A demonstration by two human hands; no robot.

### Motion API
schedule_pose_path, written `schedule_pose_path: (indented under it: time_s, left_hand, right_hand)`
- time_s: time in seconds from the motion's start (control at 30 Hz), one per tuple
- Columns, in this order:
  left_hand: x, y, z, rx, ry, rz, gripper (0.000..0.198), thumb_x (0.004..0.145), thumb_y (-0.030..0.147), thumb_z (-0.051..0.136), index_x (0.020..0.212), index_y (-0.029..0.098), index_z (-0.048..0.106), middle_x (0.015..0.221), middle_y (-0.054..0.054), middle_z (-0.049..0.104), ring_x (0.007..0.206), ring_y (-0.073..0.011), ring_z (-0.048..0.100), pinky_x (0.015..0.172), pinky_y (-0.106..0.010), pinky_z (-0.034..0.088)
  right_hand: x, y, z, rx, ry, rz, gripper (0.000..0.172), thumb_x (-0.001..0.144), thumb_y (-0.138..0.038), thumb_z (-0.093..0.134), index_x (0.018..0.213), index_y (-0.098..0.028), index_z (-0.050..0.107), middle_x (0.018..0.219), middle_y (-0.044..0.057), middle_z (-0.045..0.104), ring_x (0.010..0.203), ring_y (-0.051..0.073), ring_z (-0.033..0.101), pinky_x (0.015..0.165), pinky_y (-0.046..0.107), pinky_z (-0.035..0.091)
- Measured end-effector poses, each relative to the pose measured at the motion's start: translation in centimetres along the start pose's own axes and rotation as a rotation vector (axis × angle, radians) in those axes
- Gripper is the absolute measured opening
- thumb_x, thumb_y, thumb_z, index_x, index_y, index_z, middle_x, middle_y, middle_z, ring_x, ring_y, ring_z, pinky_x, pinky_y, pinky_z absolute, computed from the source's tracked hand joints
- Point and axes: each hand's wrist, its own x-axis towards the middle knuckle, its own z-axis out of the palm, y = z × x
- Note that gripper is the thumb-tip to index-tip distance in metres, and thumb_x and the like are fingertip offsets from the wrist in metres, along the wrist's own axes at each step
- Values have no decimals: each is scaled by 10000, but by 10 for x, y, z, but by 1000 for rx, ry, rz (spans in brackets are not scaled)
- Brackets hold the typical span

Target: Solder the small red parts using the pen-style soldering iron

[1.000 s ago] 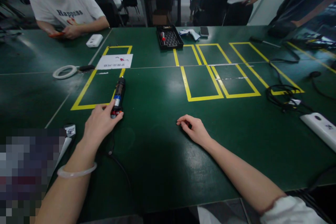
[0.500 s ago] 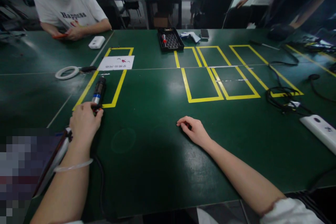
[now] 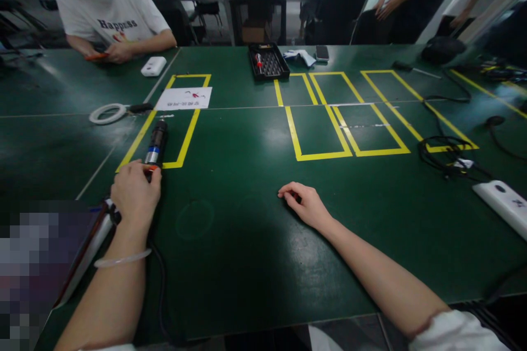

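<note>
At the left of our desk (image 3: 239, 263), our left hand (image 3: 136, 193) grasps the rear end of the corded electric screwdriver (image 3: 156, 142); our right hand (image 3: 303, 202), well apart, rests loosely curled, seemingly empty. From the left hand, the tool's long axis runs forward within the yellow tape rectangle (image 3: 189, 138), nose toward the white paper sheet (image 3: 183, 98).
</note>
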Motion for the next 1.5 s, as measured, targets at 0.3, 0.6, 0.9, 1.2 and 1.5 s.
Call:
schedule_pose_path:
  time_s: [0.3, 0.6, 0.9, 1.2, 1.5]
  left_hand:
    - [-33, 99, -29, -997, -633, 156, 466, 875, 441, 535, 1217, 131, 601, 1069, -94, 665, 930, -187, 630, 878, -331, 493]
    - [-86, 148, -11, -1215, -1242, 303, 677, 886, 409, 552, 1480, 160, 341, 820, -16, 602, 749, -134, 570, 736, -297, 474]
    - [-90, 146, 4, -1287, -1273, 178, 462, 924, 469, 472, 1251, 145, 516, 867, -59, 636, 767, -156, 624, 735, -319, 498]
    - [-94, 147, 5, -1280, -1260, 213, 324, 846, 413, 623, 990, 131, 554, 844, -36, 635, 731, -125, 590, 711, -283, 478]
    - [-97, 148, 2, -1279, -1141, 268, 263, 814, 309, 670, 977, 152, 535, 884, -20, 608, 787, -112, 581, 738, -260, 467]
  right_hand:
    - [1, -4, -1, 73, -2, -4, 169, 900, -153, 510, 956, -194, 664, 844, 20, 710, 725, 132, 621, 651, 233, 449]
    - [-1, -11, 3, 345, -224, -12, 313, 835, -270, 673, 1130, -201, 596, 896, 15, 703, 691, 117, 610, 657, 248, 484]
    - [-2, -15, 7, 345, -193, 39, 170, 870, -264, 635, 1021, -187, 621, 787, -2, 658, 640, 111, 570, 596, 231, 454]
    - [-2, -15, 8, 288, -145, 24, 183, 860, -218, 631, 1041, -193, 632, 777, -3, 638, 650, 110, 571, 616, 234, 464]
    - [0, -13, 8, 400, -133, 108, 136, 860, -285, 655, 940, -179, 630, 769, -1, 614, 639, 108, 542, 601, 241, 440]
